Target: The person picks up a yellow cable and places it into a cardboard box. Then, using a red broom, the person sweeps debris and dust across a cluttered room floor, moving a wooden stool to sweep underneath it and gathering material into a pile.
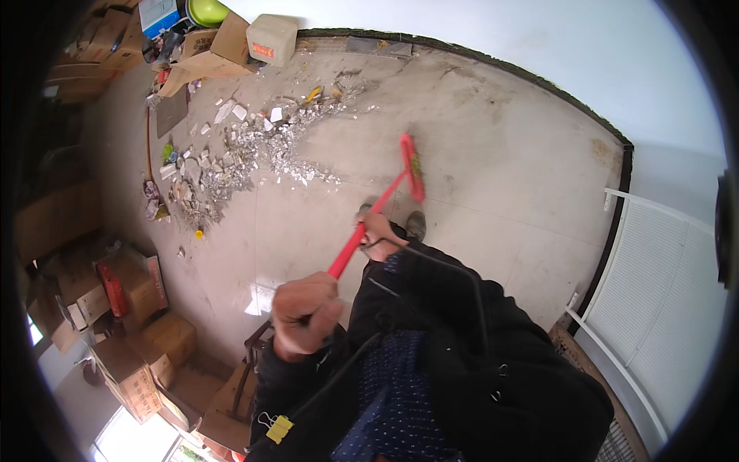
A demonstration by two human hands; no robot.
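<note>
A red long-handled broom (346, 254) slants across the floor in front of my body. My left hand (306, 312) is wrapped around the upper end of its handle. Lower down, my right hand (381, 237) grips the same handle, with a dark cord lying across the wrist. The red broom head (411, 167) is on the concrete floor just ahead of my shoe (415, 224); its bristles are mostly hidden. Left of the broom head spreads a heap of broken white and shiny shards (271, 141), mixed with dust and scraps.
Open cardboard boxes (216, 49) and a pale plastic jerrycan (272, 39) stand at the far wall. More boxes (130, 369) crowd the left. A second broom (148, 144) lies beside the debris. A white metal mesh frame (641, 277) leans on the right wall.
</note>
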